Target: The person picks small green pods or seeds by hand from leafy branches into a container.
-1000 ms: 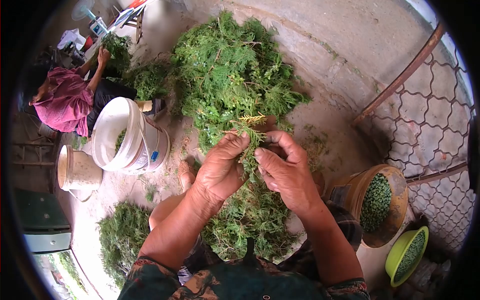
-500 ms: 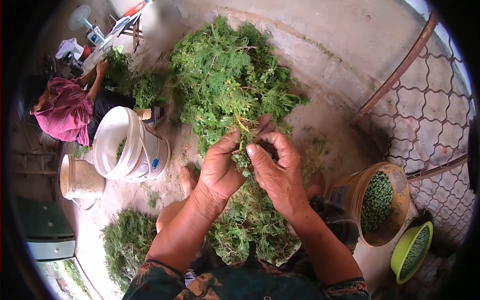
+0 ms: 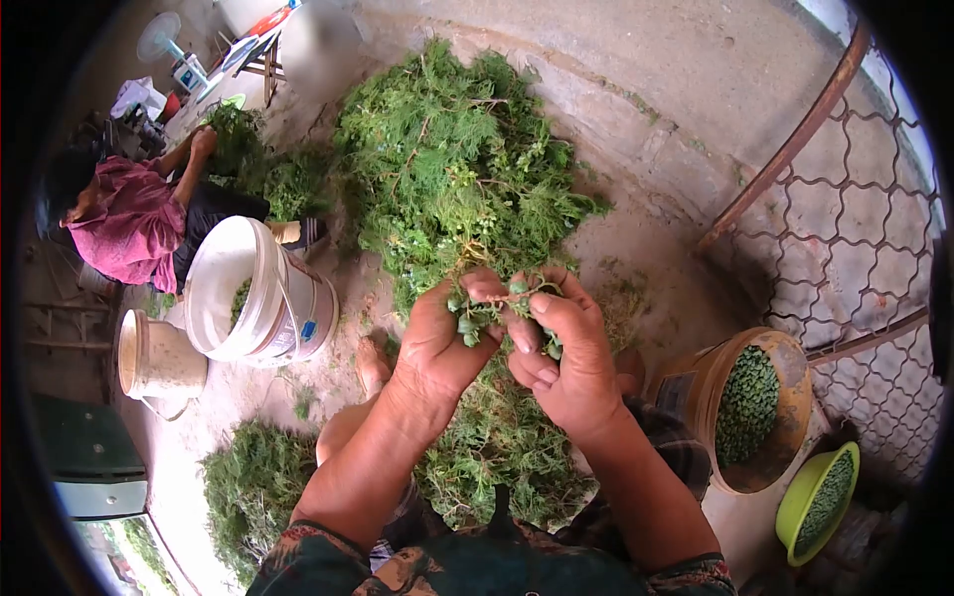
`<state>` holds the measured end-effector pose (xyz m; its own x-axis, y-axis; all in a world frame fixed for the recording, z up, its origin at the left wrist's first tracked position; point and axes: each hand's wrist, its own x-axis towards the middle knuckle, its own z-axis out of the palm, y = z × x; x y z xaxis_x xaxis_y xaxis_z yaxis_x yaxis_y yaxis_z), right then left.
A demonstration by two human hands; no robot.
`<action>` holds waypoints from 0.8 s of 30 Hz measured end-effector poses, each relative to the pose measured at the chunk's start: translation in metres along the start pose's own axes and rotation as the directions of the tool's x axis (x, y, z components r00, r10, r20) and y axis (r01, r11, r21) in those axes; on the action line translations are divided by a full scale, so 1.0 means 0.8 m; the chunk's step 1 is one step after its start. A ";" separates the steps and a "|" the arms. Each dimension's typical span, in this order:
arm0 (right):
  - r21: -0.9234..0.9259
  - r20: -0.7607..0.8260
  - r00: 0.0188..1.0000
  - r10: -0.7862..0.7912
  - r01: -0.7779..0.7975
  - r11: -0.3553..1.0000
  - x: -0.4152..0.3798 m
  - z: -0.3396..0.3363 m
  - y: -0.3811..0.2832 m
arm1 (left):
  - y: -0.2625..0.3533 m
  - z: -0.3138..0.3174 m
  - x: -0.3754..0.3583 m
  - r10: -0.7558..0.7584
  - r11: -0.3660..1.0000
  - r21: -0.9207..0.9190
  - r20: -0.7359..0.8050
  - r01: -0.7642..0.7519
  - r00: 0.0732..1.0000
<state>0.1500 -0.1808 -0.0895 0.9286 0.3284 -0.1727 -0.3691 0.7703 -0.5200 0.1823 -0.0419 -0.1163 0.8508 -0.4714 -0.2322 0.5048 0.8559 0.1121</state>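
Left hand (image 3: 437, 333) and right hand (image 3: 568, 343) both got fingers pinched on a berry sprig (image 3: 465, 325), over leafy branches (image 3: 507, 452). Tan bucket (image 3: 792, 397) and lime basin (image 3: 792, 512): loads of green berries (image 3: 747, 402). White bucket (image 3: 310, 298): some greenery (image 3: 239, 298).

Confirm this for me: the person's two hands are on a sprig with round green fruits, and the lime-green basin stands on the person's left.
Wrong side: the head view shows the lime-green basin on the person's right. The rest stands: the left hand and right hand are on a sprig with round green fruits.
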 end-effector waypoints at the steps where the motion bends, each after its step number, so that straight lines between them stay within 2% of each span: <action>1: -0.007 -0.041 0.999 -0.013 0.013 1.000 0.001 0.000 0.000 | -0.001 0.004 -0.002 0.087 0.987 0.150 -0.143 -0.065 0.986; 2: -0.014 -0.081 0.996 -0.027 0.026 1.000 0.003 -0.001 0.000 | -0.002 0.010 -0.003 0.191 0.947 0.305 -0.267 -0.105 0.945; 3: -0.009 -0.097 0.994 -0.040 0.040 0.999 0.005 -0.002 0.001 | -0.005 0.017 -0.005 0.223 0.908 0.408 -0.285 -0.092 0.932; 4: -0.011 -0.097 0.994 -0.041 0.040 0.999 0.006 -0.001 0.000 | -0.007 0.026 -0.008 0.222 0.909 0.407 -0.283 -0.093 0.933; 6: -0.161 -0.171 0.981 -0.087 0.060 0.985 0.007 0.004 -0.004 | -0.011 0.045 -0.015 0.235 0.798 0.596 -0.183 -0.083 0.955; 8: -0.213 -0.195 0.975 -0.110 0.067 0.975 0.007 0.005 -0.007 | -0.016 0.047 -0.019 0.261 0.774 0.626 -0.170 -0.100 0.950; 10: -0.261 -0.218 0.967 -0.132 0.072 0.963 0.005 0.005 -0.007 | -0.022 0.044 -0.021 0.357 0.499 0.856 -0.059 -0.136 0.932; 13: -0.324 -0.174 0.969 -0.178 0.114 0.939 0.006 -0.001 -0.004 | -0.017 0.035 -0.023 0.359 0.429 0.897 -0.058 -0.109 0.931; 14: -0.394 -0.109 0.979 -0.174 0.118 0.911 0.005 -0.003 -0.002 | -0.016 0.032 -0.024 0.365 0.393 0.916 -0.073 -0.083 0.928; 15: -0.462 -0.042 0.985 -0.167 0.129 0.877 0.006 -0.004 -0.001 | -0.014 0.028 -0.023 0.377 0.410 0.905 -0.058 -0.111 0.924; 16: -0.462 -0.041 0.985 -0.166 0.129 0.877 0.007 -0.006 -0.001 | -0.013 0.036 -0.023 0.378 0.410 0.905 -0.057 -0.112 0.924; 18: -0.606 0.002 0.979 -0.203 0.163 0.779 0.008 -0.011 -0.002 | -0.012 0.056 -0.028 0.330 0.622 0.779 -0.176 -0.074 0.927; 19: -0.604 0.000 0.979 -0.202 0.161 0.780 0.005 -0.010 -0.005 | -0.004 0.038 -0.027 0.236 0.685 0.728 -0.188 -0.026 0.954; 20: -0.422 -0.030 0.991 -0.132 0.107 0.900 0.002 -0.005 -0.009 | 0.003 0.035 -0.027 0.235 0.685 0.728 -0.190 -0.024 0.953; 21: -0.221 -0.044 0.997 -0.057 0.046 0.974 0.000 -0.003 -0.013 | 0.010 0.033 -0.027 0.015 0.834 0.550 -0.105 0.045 0.994; 22: -0.220 -0.044 0.997 -0.056 0.045 0.974 0.000 -0.008 -0.017 | 0.013 0.033 -0.027 -0.180 0.922 0.355 0.031 0.157 0.983; 24: 0.149 0.051 0.998 -0.023 0.015 0.989 0.000 -0.017 -0.026 | 0.011 0.038 -0.031 -0.216 0.909 0.370 0.019 0.194 0.976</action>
<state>0.1579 -0.2043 -0.0900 0.9338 0.3379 -0.1180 -0.3565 0.8481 -0.3921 0.1699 -0.0293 -0.0799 0.7243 -0.6490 -0.2328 0.6776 0.6076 0.4144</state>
